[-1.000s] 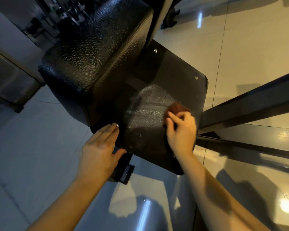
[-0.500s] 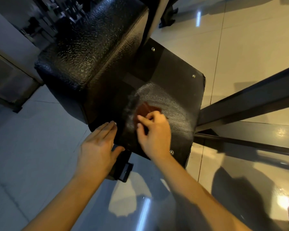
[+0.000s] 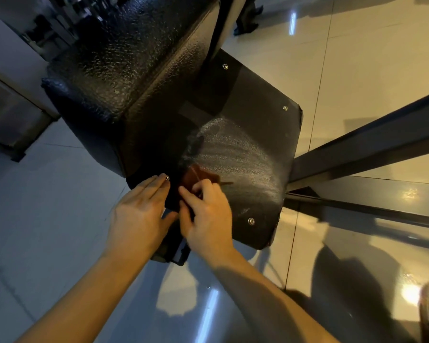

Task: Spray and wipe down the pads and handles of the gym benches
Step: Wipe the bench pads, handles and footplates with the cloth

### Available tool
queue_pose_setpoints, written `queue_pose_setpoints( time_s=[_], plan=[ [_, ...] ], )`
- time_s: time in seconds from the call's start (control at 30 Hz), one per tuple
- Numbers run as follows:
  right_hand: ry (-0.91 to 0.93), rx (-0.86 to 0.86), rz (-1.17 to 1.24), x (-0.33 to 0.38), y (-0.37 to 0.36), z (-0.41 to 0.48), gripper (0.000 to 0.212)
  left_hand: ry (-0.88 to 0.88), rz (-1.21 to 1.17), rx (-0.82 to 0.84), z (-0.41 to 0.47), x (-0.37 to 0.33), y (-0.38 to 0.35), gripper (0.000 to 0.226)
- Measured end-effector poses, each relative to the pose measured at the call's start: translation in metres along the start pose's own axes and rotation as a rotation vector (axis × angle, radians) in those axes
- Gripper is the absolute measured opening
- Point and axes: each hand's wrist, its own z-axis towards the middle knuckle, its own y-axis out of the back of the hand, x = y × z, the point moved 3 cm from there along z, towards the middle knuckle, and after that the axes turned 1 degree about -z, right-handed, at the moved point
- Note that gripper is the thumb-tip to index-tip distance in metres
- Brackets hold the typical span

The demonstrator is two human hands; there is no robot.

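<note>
- Bench pad (image 3: pixel 124 70), black and pebble-textured, fills the upper left. A flat black panel (image 3: pixel 245 100) with rivets near its corners spreads out from beside it toward the right.
- Your right hand (image 3: pixel 208 219) pinches a reddish-brown cloth (image 3: pixel 196 175) between curled fingers and thumb, and holds it against the panel close to the near-left corner.
- Your left hand (image 3: pixel 139 211) lies flat on that same corner, fingers straight and together, thumb spread. Its fingertips reach a rivet (image 3: pixel 167 178) just beside the cloth.
- A pale, streaky wet smear (image 3: pixel 235 149) arcs across the middle of the panel, from the cloth toward the right edge.
- The cloth is blurred; it looks bunched rather than spread flat.
- Dark steel frame bars (image 3: pixel 369 134) run off from the panel's right edge above the glossy tiled floor (image 3: pixel 369 45).
</note>
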Motion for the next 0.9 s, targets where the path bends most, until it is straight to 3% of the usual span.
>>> queue_pose_setpoints(
  time_s=[0.1,0.23,0.33,0.47,0.57,0.63,0.77,0.83,0.9],
  plan=[
    [-0.018,-0.070,-0.079,-0.051,0.014,0.003,0.029,0.001,0.011,-0.023,0.002,-0.002,0.002,0.073],
    [-0.386,-0.238,-0.173,-0.136,0.050,-0.004,0.025,-0.018,-0.003,-0.072,0.000,-0.002,0.000,0.073],
    [-0.557,-0.261,-0.189,-0.130,0.052,-0.011,0.025,-0.012,-0.019,-0.065,-0.001,0.000,-0.002,0.075],
    [-0.157,-0.055,-0.045,-0.038,0.016,-0.026,0.028,-0.024,0.000,-0.045,0.001,-0.002,0.000,0.075],
    [0.046,0.045,-0.019,-0.044,0.016,-0.032,0.029,-0.008,-0.008,-0.043,0.002,-0.002,0.002,0.075],
    [-0.046,-0.018,-0.066,-0.074,0.027,-0.027,0.028,-0.001,-0.024,-0.044,0.002,-0.003,0.003,0.074],
    [-0.495,-0.191,-0.109,-0.108,0.048,-0.026,0.028,-0.007,-0.041,-0.058,0.001,-0.005,0.002,0.075],
    [-0.456,-0.156,-0.131,-0.078,0.040,-0.034,0.030,-0.008,-0.051,-0.062,0.001,-0.003,0.000,0.076],
    [-0.292,-0.085,-0.079,-0.043,0.028,-0.042,0.029,-0.008,-0.043,-0.060,0.001,-0.002,-0.001,0.077]
  ],
)
